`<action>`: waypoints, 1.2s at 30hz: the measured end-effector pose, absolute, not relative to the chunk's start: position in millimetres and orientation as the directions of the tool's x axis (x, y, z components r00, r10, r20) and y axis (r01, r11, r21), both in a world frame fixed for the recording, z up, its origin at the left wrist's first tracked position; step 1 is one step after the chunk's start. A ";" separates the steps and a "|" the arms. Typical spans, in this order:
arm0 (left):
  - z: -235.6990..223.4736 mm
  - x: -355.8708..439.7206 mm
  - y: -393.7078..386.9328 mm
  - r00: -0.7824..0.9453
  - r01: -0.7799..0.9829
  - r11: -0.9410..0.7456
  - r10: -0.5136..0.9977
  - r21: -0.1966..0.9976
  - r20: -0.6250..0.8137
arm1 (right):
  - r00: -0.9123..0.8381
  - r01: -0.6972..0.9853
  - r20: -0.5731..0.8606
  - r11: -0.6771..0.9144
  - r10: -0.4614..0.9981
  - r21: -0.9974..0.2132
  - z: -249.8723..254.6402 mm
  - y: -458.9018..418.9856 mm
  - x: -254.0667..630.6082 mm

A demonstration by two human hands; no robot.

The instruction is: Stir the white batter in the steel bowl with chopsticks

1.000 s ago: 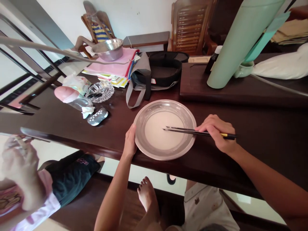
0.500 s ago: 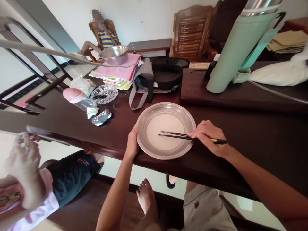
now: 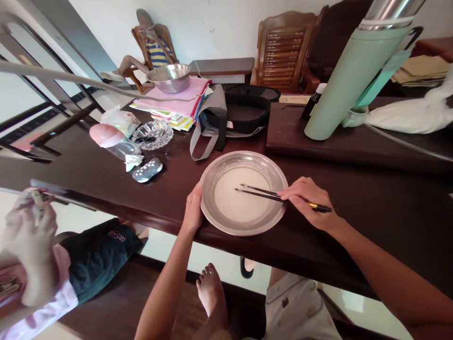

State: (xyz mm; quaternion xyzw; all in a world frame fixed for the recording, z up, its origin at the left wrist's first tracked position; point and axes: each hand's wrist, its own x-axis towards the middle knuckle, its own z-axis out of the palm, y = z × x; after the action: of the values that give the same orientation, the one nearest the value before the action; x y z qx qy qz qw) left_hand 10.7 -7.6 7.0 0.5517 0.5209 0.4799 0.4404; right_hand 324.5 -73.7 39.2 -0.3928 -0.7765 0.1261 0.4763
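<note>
A round metal plate (image 3: 269, 167) holding a thin white liquid sits near the front edge of the dark wooden table (image 3: 371, 208). My left hand (image 3: 193, 210) grips the plate's left rim, fingers curled round it. My right hand (image 3: 309, 200) is closed on a pair of dark chopsticks (image 3: 260, 192), whose tips lie in the white liquid near the plate's middle.
Behind the plate stand a grey and black bag (image 3: 233, 113), a green thermos (image 3: 348, 78) on a wooden tray, a glass ashtray (image 3: 153, 134), a pink-capped bottle (image 3: 109, 139) and a pill blister (image 3: 146, 170). Another person's hand (image 3: 30, 245) is at the lower left.
The chopstick tips have shifted left and slightly up within the liquid. My left hand has stayed on the rim. The view has drifted a little.
</note>
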 end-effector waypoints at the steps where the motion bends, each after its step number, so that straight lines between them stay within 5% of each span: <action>1: 7.0 10.7 -7.7 0.003 0.146 -0.068 0.998 0.987 0.069 | -0.187 0.479 0.655 0.650 0.732 -0.590 38.7 -73.6 326.0; 4: 6.6 10.6 -7.8 0.013 0.131 -0.068 0.998 0.989 0.067 | -0.120 0.408 0.672 0.654 0.730 -0.637 37.4 -74.0 327.5; 9: 6.4 10.2 -8.2 0.003 0.138 -0.071 0.997 0.988 0.071 | -0.305 0.495 0.609 0.669 0.732 -0.555 37.6 -74.4 321.6; 15: 5.6 9.8 -8.1 0.017 0.132 -0.068 0.998 0.989 0.066 | -0.129 0.439 0.668 0.646 0.733 -0.624 38.6 -75.2 326.2; 20: 3.3 8.8 -7.9 -0.005 0.161 -0.073 0.997 0.984 0.074 | -0.261 0.494 0.622 0.655 0.738 -0.571 40.5 -75.8 319.6; 25: 2.5 8.6 -7.7 -0.003 0.163 -0.070 0.997 0.984 0.071 | -0.114 0.480 0.644 0.609 0.756 -0.631 40.4 -75.8 323.0; 32: 2.6 9.4 -7.5 -0.022 0.171 -0.071 0.997 0.983 0.076 | -0.280 0.509 0.614 0.656 0.738 -0.557 39.1 -75.2 318.8; 36: 5.0 10.0 -8.2 -0.008 0.166 -0.073 0.997 0.983 0.075 | -0.167 0.485 0.652 0.637 0.740 -0.599 38.2 -74.8 323.7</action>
State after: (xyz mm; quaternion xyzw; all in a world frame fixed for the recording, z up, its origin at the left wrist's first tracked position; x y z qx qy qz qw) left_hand 10.0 -8.2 5.0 0.5547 0.5244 0.4783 0.4343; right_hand 323.7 -74.8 38.2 -0.4066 -0.7531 0.1269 0.5014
